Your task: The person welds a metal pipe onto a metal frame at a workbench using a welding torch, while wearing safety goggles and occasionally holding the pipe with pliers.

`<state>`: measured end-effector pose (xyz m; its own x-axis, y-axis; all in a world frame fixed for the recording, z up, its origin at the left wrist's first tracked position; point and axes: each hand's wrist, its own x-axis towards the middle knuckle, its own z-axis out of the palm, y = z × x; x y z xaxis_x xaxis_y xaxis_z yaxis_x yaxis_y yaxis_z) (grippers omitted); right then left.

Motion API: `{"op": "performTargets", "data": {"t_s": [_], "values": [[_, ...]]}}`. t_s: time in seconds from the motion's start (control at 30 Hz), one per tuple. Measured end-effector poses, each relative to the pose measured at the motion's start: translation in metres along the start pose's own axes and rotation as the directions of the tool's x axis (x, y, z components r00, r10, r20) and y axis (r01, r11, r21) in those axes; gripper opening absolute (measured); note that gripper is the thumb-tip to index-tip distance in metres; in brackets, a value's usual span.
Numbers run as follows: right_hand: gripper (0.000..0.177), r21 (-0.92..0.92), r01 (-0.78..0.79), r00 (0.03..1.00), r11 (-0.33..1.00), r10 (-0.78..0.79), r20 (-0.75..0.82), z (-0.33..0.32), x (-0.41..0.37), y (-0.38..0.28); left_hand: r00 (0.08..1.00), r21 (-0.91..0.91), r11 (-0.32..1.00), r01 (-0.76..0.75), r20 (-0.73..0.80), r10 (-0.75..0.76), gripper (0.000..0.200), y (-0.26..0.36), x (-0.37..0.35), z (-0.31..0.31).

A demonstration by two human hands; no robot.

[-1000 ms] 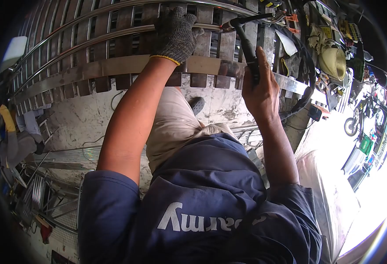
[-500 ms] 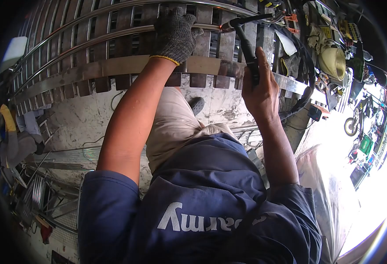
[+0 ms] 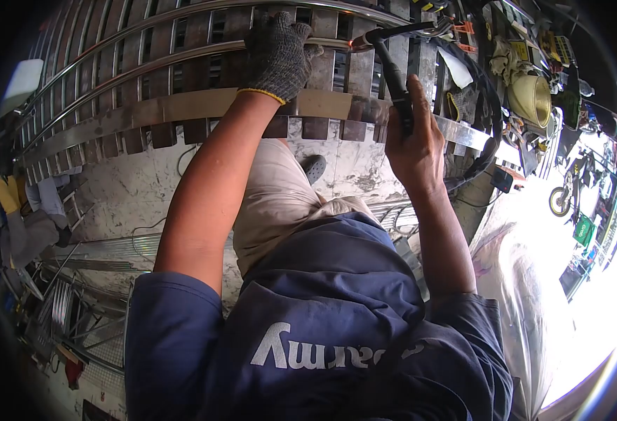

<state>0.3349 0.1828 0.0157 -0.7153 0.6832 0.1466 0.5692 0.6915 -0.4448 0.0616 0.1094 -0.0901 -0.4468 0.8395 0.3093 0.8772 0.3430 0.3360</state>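
Note:
My left hand (image 3: 279,57), in a dark knit glove with a yellow cuff edge, is closed around a shiny metal tube (image 3: 192,53) on the slatted metal bench (image 3: 203,105). My bare right hand (image 3: 419,144) grips a black TIG welding torch (image 3: 394,74) by its handle. The torch head points left, and its tip is at the tube's right end, where a small orange glow shows. A second, longer curved tube (image 3: 129,29) runs along the far side. Part of my left fingers is hidden in shadow.
A black cable (image 3: 494,116) loops down at the bench's right end. Beyond it are a cream-coloured welding helmet (image 3: 531,97) and cluttered tools. Metal tubes (image 3: 105,249) lie on the floor behind me. At the far left is another person's yellow-gloved hand (image 3: 3,193).
My hands, the torch and the tube look nearly unmoved. At the far left, the other person's yellow-gloved hand has shifted slightly lower.

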Motion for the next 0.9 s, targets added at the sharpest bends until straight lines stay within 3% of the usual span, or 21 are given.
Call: {"op": "performTargets", "data": {"t_s": [0.4,0.47,0.53,0.9], "values": [[0.067,0.01,0.002,1.0,1.0,-0.002,0.007,0.0,-0.001,0.003,0.999,-0.015,0.999,0.028,0.042,-0.027,0.04,-0.002,-0.001,0.008],[0.066,-0.011,0.009,1.0,1.0,-0.009,0.016,0.001,-0.002,0.004,0.994,0.037,0.999,0.031,0.106,-0.035,0.04,0.004,0.001,0.0],[0.067,-0.005,-0.014,1.0,1.0,0.014,0.024,0.0,-0.003,0.003,0.991,-0.024,0.998,0.062,0.121,-0.058,0.04,-0.001,0.002,0.003],[0.068,0.036,0.003,1.0,0.999,-0.003,-0.009,-0.001,-0.001,0.001,1.0,0.025,1.0,0.01,0.005,-0.01,0.041,0.0,0.001,0.004]]}}
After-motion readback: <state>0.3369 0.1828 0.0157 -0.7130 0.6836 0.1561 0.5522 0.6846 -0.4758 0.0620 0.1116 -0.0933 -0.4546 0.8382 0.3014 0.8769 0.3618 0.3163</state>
